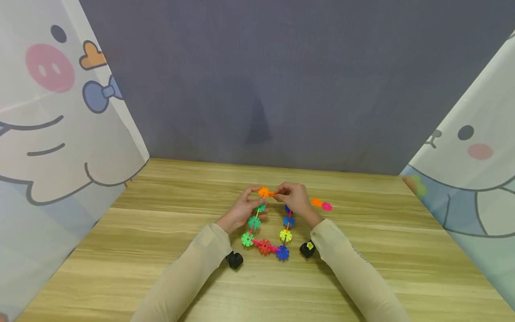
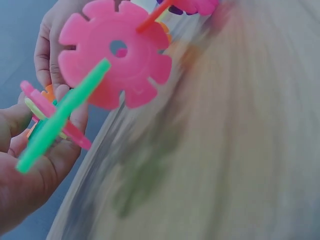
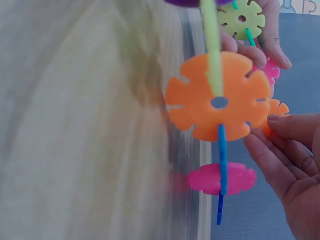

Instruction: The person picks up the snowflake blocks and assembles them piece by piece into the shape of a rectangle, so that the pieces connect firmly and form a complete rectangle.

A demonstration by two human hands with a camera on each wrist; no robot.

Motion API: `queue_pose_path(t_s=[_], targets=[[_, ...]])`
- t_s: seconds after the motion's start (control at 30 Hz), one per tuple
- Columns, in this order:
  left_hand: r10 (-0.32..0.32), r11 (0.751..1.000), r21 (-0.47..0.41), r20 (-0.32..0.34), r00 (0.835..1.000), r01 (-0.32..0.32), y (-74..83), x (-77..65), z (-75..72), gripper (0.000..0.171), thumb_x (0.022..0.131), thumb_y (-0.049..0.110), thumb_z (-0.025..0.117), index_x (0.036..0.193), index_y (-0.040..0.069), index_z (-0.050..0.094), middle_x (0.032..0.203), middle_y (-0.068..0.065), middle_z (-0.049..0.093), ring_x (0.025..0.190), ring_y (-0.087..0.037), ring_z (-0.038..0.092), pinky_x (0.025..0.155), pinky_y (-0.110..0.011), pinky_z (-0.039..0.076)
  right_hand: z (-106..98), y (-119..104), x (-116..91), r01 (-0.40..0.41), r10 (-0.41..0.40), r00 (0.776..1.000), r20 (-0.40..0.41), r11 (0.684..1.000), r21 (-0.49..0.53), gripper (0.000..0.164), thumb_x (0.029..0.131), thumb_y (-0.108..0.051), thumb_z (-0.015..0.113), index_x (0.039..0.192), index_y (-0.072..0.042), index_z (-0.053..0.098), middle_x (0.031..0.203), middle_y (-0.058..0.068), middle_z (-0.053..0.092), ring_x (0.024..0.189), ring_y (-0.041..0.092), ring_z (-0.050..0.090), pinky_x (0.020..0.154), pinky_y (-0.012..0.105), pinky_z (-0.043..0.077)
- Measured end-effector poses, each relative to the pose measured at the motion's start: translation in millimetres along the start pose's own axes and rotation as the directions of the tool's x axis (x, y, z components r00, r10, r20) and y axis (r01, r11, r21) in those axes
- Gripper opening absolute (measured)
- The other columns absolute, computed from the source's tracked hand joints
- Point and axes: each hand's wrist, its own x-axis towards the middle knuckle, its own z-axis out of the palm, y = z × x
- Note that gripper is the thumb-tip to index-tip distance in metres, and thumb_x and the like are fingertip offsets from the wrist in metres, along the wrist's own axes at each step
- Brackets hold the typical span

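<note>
A chain of notched plastic discs, slotted edge to edge, hangs in a U shape between the hands. In the head view its low side runs from a green disc [image 1: 247, 239] through a red disc [image 1: 264, 246] to a dark blue disc [image 1: 283, 252]. My left hand [image 1: 240, 211] grips the upper left end, with an orange disc [image 1: 263, 192] at its fingertips. Opposite, my right hand [image 1: 297, 197] pinches another orange disc [image 3: 276, 116], seen nearly edge-on in the head view, against that end. Blue discs [image 1: 288, 222] hang below the right hand, partly hidden by it.
Two loose discs, one orange [image 1: 316, 202] and one pink [image 1: 327, 206], lie on the wooden table [image 1: 161, 214] right of the right hand. A black wrist camera [image 1: 234, 260] shows under each forearm. A grey partition [image 1: 257, 89] stands behind, with cartoon-printed curtains on both sides.
</note>
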Motion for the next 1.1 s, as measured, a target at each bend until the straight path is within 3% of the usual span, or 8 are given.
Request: queue_pose_path(t_s=[0.27, 0.53, 0.8, 1.1], targets=[[-0.028, 0.999, -0.018, -0.022, 0.999, 0.028, -0.7, -4.6, -3.3, 0.045, 0.105, 0.007, 0.050, 0.147, 0.006, 0.035, 0.102, -0.019, 0.064, 0.082, -0.022, 0.069, 0.077, -0.038, 0.060, 6.1, 5.6, -0.2, 0.027, -0.028, 0.999, 0.025, 0.998, 0.054, 0.002, 0.087, 0.003, 0.074, 0.088, 0.002, 0.073, 0.081, 0.011, 0.073, 0.070, 0.024, 0.069, 0.061, 0.032, 0.058], [-0.048, 0.998, -0.032, -0.016, 0.999, 0.047, -1.0, -1.5, -3.4, 0.042, 0.105, 0.007, 0.049, 0.145, 0.006, 0.038, 0.105, -0.022, 0.064, 0.081, -0.023, 0.069, 0.077, -0.038, 0.061, 2.7, 4.4, 1.3, -0.020, 0.016, 0.999, 0.050, 0.997, 0.068, 0.004, 0.086, 0.001, 0.076, 0.088, 0.002, 0.073, 0.079, 0.009, 0.071, 0.070, 0.030, 0.067, 0.062, 0.038, 0.058], [-0.075, 0.997, -0.032, -0.022, 0.997, 0.074, -0.2, 1.2, -3.6, 0.041, 0.106, 0.008, 0.049, 0.145, 0.010, 0.038, 0.105, -0.021, 0.064, 0.083, -0.024, 0.069, 0.077, -0.038, 0.060, 1.9, 3.4, 3.5, -0.001, -0.001, 0.999, 0.041, 0.998, 0.064, 0.005, 0.084, 0.005, 0.076, 0.085, 0.001, 0.073, 0.077, 0.009, 0.071, 0.067, 0.029, 0.068, 0.060, 0.030, 0.057], [-0.085, 0.996, -0.024, -0.037, 0.996, 0.084, 0.5, 2.9, -2.1, 0.042, 0.105, 0.007, 0.049, 0.145, 0.008, 0.036, 0.104, -0.022, 0.063, 0.076, -0.021, 0.066, 0.068, -0.030, 0.059, 1.8, 5.8, 4.9, -0.014, 0.009, 0.998, 0.056, 0.995, 0.095, 0.006, 0.084, 0.007, 0.075, 0.086, 0.002, 0.073, 0.075, 0.010, 0.071, 0.067, 0.032, 0.068, 0.063, 0.044, 0.059]])
